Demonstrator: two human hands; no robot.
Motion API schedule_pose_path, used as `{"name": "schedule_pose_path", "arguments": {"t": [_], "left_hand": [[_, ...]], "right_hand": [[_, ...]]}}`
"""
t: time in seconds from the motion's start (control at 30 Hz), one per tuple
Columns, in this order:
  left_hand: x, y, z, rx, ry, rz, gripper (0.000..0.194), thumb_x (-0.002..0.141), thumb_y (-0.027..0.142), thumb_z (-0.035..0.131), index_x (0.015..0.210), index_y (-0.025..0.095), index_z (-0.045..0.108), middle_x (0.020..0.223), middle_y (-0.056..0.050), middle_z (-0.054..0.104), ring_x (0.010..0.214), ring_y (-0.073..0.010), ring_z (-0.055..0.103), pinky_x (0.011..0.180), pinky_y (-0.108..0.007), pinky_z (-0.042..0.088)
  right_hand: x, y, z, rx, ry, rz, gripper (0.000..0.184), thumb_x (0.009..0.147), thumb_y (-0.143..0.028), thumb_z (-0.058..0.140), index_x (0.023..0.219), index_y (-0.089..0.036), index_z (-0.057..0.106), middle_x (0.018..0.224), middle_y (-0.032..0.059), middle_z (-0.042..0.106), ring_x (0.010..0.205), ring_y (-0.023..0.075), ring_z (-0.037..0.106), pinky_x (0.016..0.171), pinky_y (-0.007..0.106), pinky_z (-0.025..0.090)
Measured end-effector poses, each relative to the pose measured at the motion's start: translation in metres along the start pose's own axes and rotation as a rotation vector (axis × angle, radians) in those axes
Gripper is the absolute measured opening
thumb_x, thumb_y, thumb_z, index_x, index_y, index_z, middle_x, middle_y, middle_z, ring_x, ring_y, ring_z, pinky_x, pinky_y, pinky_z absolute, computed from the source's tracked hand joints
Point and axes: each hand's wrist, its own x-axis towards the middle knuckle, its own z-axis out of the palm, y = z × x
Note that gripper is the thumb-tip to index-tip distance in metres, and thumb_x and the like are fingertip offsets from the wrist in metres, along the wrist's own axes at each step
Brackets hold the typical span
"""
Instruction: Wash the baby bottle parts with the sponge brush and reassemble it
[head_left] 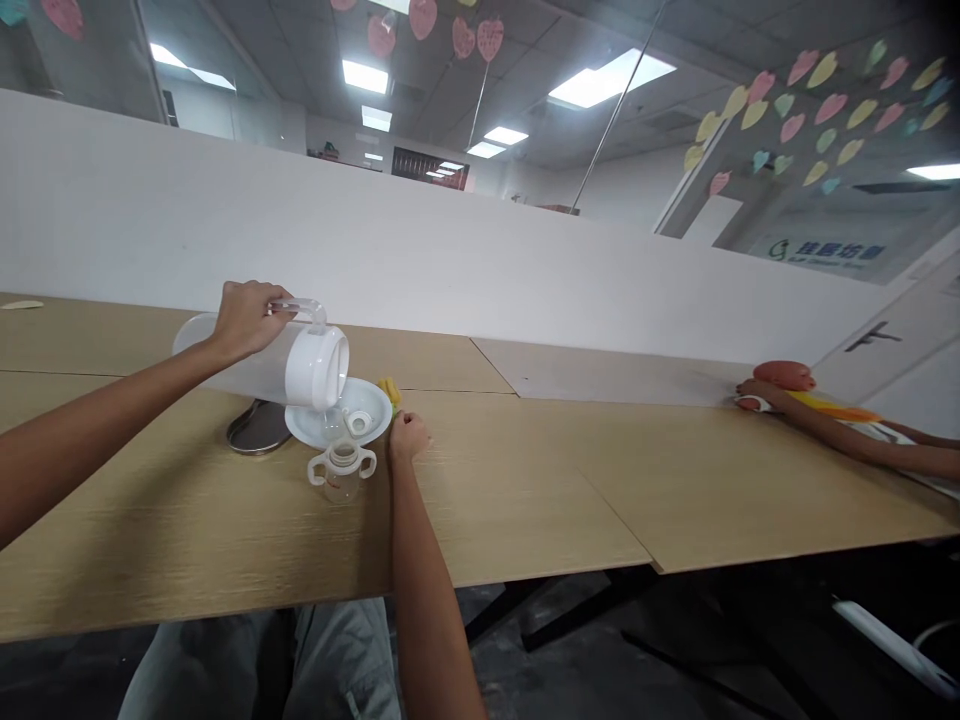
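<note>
My left hand [251, 318] grips the handle of a clear plastic pitcher [259, 358] with a white lid. The pitcher is tipped onto its side, its lid end facing right above a baby bottle. This clear bottle [343, 485] stands upright and open, with a white handle on each side. Behind it, a white bowl [300, 428] holds a white ring-shaped piece [358, 422] and a clear part. My right hand [409, 437] is closed beside the bowl, low at the table; what its fingers hold, if anything, is hidden. A small yellow and green object [389, 390] lies just beyond it.
A dark metal tray [257, 428] lies left of the bowl, partly under the pitcher. At the far right another person's arms [832, 428] reach over a baby doll [784, 375] on the wooden table [510, 480]. A white partition [450, 255] runs along the back.
</note>
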Motion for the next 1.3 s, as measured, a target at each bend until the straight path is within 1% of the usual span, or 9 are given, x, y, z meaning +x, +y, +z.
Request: {"name": "schedule_pose_path", "arguments": {"t": [0.27, 0.53, 0.77, 0.9, 1.0, 1.07, 1.13, 1.23, 1.3], "left_hand": [[-0.007, 0.026, -0.016, -0.190, 0.083, 0.110, 0.038, 0.076, 0.039, 0.048, 0.093, 0.013, 0.072, 0.083, -0.005, 0.068, 0.076, -0.0178, 0.056, 0.095, -0.039, 0.037], [-0.017, 0.052, -0.024, -0.168, 0.013, 0.312, 0.030, 0.076, 0.033, 0.044, 0.081, 0.015, 0.068, 0.080, -0.005, 0.068, 0.078, -0.0200, 0.057, 0.088, -0.039, 0.036], [-0.023, 0.056, -0.026, -0.089, -0.025, 0.295, 0.028, 0.074, 0.031, 0.041, 0.083, 0.020, 0.065, 0.084, -0.002, 0.068, 0.085, -0.0213, 0.058, 0.093, -0.038, 0.034], [-0.025, 0.057, -0.030, -0.075, -0.027, 0.319, 0.027, 0.075, 0.029, 0.042, 0.083, 0.018, 0.065, 0.084, -0.003, 0.068, 0.084, -0.0203, 0.056, 0.094, -0.038, 0.034], [-0.026, 0.049, -0.034, -0.120, 0.008, 0.324, 0.029, 0.077, 0.030, 0.043, 0.084, 0.014, 0.067, 0.083, -0.003, 0.067, 0.082, -0.0177, 0.055, 0.094, -0.038, 0.036], [-0.025, 0.037, -0.037, -0.188, 0.083, 0.248, 0.031, 0.077, 0.032, 0.046, 0.084, 0.011, 0.067, 0.082, -0.002, 0.065, 0.081, -0.0152, 0.054, 0.092, -0.035, 0.038], [-0.023, 0.018, -0.038, -0.272, 0.181, 0.077, 0.033, 0.077, 0.035, 0.052, 0.084, 0.006, 0.067, 0.081, -0.001, 0.062, 0.079, -0.0125, 0.052, 0.086, -0.032, 0.040], [-0.017, -0.020, -0.033, -0.397, 0.285, -0.236, 0.038, 0.076, 0.034, 0.057, 0.088, -0.001, 0.066, 0.078, 0.000, 0.058, 0.076, -0.0088, 0.049, 0.080, -0.027, 0.041], [-0.013, -0.051, -0.026, -0.451, 0.408, -0.380, 0.041, 0.074, 0.030, 0.058, 0.094, -0.005, 0.064, 0.079, 0.000, 0.056, 0.075, -0.0066, 0.048, 0.079, -0.026, 0.040]], "right_hand": [[0.001, -0.001, 0.001, 0.016, 0.006, 0.021, 0.033, 0.090, -0.029, 0.046, 0.076, -0.017, 0.074, 0.081, 0.0120, 0.075, 0.071, 0.0225, 0.064, 0.073, 0.033, 0.035], [0.000, -0.001, 0.000, 0.025, 0.020, 0.015, 0.032, 0.089, -0.028, 0.047, 0.075, -0.017, 0.074, 0.080, 0.0121, 0.075, 0.072, 0.0228, 0.064, 0.073, 0.033, 0.035], [0.000, -0.002, 0.000, 0.046, -0.001, 0.026, 0.032, 0.089, -0.029, 0.047, 0.075, -0.017, 0.073, 0.077, 0.0110, 0.074, 0.072, 0.0210, 0.062, 0.075, 0.032, 0.036], [0.001, -0.001, 0.001, 0.047, 0.012, 0.035, 0.031, 0.089, -0.029, 0.049, 0.076, -0.017, 0.074, 0.073, 0.0090, 0.073, 0.068, 0.0192, 0.062, 0.073, 0.030, 0.035], [0.002, 0.001, 0.003, 0.037, 0.038, 0.020, 0.031, 0.089, -0.028, 0.049, 0.075, -0.017, 0.074, 0.071, 0.0087, 0.072, 0.066, 0.0187, 0.061, 0.069, 0.029, 0.034], [0.003, 0.002, 0.005, 0.026, 0.041, 0.009, 0.030, 0.088, -0.029, 0.050, 0.074, -0.017, 0.074, 0.070, 0.0087, 0.072, 0.065, 0.0190, 0.061, 0.068, 0.029, 0.034], [0.004, 0.002, 0.006, 0.015, 0.038, 0.012, 0.029, 0.088, -0.029, 0.050, 0.073, -0.018, 0.073, 0.071, 0.0092, 0.072, 0.066, 0.0199, 0.062, 0.067, 0.029, 0.034], [0.005, 0.003, 0.007, 0.002, 0.040, 0.018, 0.029, 0.087, -0.029, 0.051, 0.073, -0.017, 0.074, 0.072, 0.0100, 0.073, 0.068, 0.0211, 0.063, 0.067, 0.029, 0.034], [0.005, 0.003, 0.007, -0.004, 0.040, 0.014, 0.029, 0.088, -0.030, 0.051, 0.074, -0.017, 0.074, 0.072, 0.0100, 0.073, 0.069, 0.0215, 0.063, 0.068, 0.030, 0.034]]}}
